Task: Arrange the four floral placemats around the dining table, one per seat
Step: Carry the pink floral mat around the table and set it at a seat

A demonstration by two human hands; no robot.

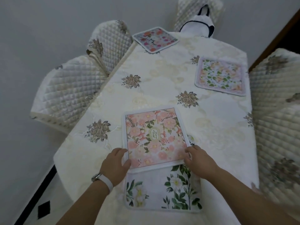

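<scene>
Pink placemat [155,138] pinched at both near corners, my left hand [115,163] and right hand [198,160] clamped on it, overlapping the white-flower mat [162,190] at my seat. Right mat [220,76] and far mat [154,39] look placed. Next, I think: carry pink to the left seat.

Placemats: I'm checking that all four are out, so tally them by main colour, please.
Pink: 1, held by the left hand and right hand
White with green leaves: 1
Lilac-edged with orange and green: 1
Grey-blue with red: 1
Total: 4
</scene>
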